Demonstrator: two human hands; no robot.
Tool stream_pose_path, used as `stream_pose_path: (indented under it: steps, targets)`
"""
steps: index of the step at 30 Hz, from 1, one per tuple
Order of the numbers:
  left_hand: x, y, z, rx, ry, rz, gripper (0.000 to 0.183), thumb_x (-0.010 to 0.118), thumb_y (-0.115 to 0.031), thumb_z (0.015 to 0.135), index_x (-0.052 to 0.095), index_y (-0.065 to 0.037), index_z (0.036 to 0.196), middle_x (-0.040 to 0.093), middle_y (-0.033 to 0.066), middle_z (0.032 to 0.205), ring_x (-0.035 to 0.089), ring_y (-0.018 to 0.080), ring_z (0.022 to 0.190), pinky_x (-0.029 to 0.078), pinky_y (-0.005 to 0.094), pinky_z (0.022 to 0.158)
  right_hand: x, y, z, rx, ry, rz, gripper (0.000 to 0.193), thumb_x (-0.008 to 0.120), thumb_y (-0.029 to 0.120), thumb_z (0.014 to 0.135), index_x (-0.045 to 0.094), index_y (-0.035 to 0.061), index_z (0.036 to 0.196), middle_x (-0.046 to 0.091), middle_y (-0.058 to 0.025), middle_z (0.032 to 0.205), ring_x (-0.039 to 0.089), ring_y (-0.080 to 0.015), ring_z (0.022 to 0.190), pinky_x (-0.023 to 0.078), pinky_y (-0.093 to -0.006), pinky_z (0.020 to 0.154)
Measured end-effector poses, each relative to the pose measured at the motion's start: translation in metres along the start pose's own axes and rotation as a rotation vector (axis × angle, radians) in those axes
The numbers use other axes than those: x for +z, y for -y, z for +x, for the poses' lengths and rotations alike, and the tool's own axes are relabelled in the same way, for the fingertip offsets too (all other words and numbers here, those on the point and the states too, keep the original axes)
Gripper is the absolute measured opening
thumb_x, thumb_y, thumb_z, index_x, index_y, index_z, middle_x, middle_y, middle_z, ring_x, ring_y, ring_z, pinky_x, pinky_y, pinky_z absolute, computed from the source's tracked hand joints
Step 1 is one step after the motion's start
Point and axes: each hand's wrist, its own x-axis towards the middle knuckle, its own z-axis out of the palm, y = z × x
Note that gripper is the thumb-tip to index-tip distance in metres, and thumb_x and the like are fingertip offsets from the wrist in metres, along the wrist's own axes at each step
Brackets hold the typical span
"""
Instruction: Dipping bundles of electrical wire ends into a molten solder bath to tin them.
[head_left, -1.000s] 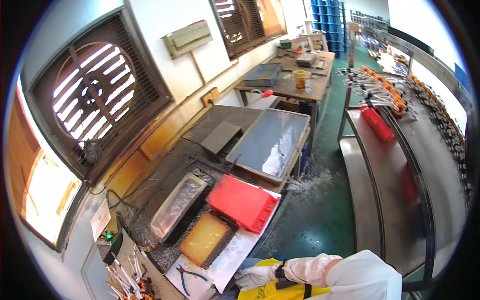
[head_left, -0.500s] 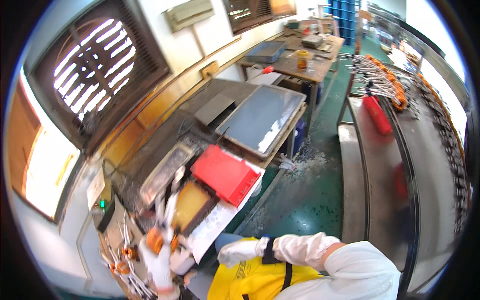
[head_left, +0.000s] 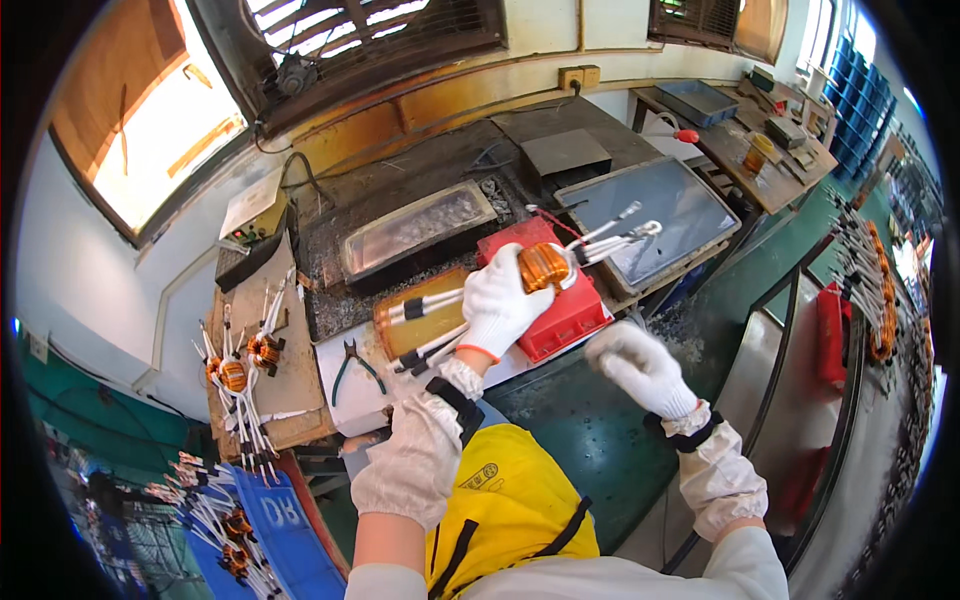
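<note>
My left hand [head_left: 494, 308], in a white knit glove, is closed around a copper-wound coil [head_left: 543, 268]. White-sleeved leads with silvery lugs stick out of the coil toward the upper right, and more leads trail to the lower left below my hand. The coil is held above a red plastic bin [head_left: 560, 322]. My right hand [head_left: 645, 368], also gloved, hovers right of the bin with fingers loosely bent and nothing visible in them. Left of my left wrist, green-handled pliers [head_left: 355, 372] lie on a white sheet [head_left: 338, 350].
A long metal-framed trough [head_left: 418, 230] and an amber-filled tray [head_left: 392, 322] lie on the bench. A grey shallow tray [head_left: 650, 215] stands behind the bin. Several coils [head_left: 232, 375] rest at left, above a blue crate [head_left: 285, 530]. A metal rack [head_left: 850, 400] with more coils stands at right.
My left hand has lifted the coil from the bench's left end to above the red bin. My right hand has come up from near my lap. The view has swung left.
</note>
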Motion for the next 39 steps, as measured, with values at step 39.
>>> stream_pose_path:
  steps: [39]
  targets:
    - [-0.242, 0.09, -0.021, 0.492, 0.458, 0.531, 0.03, 0.066, -0.022, 0.075, 0.068, -0.008, 0.101, 0.065, 0.0167, 0.101, 0.063, 0.0323, 0.096, 0.051, 0.04, 0.086, -0.006, 0.004, 0.14, -0.34, 0.201, -0.894, 0.05, 0.069, 0.008, 0.071, 0.053, 0.0098, 0.119, 0.054, -0.0178, 0.102, 0.057, -0.0375, 0.095, 0.049, -0.0424, 0.082]
